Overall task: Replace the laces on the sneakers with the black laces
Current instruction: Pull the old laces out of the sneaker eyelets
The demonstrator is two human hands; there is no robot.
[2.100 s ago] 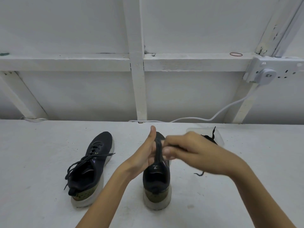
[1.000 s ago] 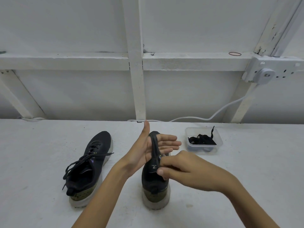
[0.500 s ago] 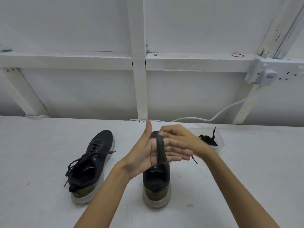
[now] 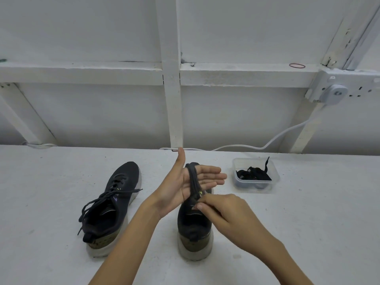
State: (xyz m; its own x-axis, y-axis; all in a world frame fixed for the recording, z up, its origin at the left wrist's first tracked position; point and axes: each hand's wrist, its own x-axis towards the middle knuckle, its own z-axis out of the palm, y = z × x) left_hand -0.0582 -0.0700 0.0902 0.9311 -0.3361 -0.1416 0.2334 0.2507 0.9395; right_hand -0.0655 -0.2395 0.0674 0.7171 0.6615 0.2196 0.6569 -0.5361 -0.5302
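Two dark sneakers with pale soles stand on the white table. The left sneaker (image 4: 112,204) still carries its dark laces, loosened. The right sneaker (image 4: 194,223) sits partly behind my hands. My left hand (image 4: 185,186) is held flat above it, fingers straight, thumb up, with a dark lace (image 4: 194,182) wound in several loops around its palm. My right hand (image 4: 222,212) pinches the lower end of that lace below the left palm. A clear plastic tub (image 4: 274,182) at the right holds a bundle of black laces (image 4: 254,174).
A white cable (image 4: 267,146) runs along the table's back edge up to a wall socket (image 4: 335,93). White wall beams rise behind the table. A red rubber band (image 4: 297,65) lies on the ledge.
My right hand has circled from over the top of my left hand down to below the palm, laying another turn of lace around the left hand. The sneakers have not moved.
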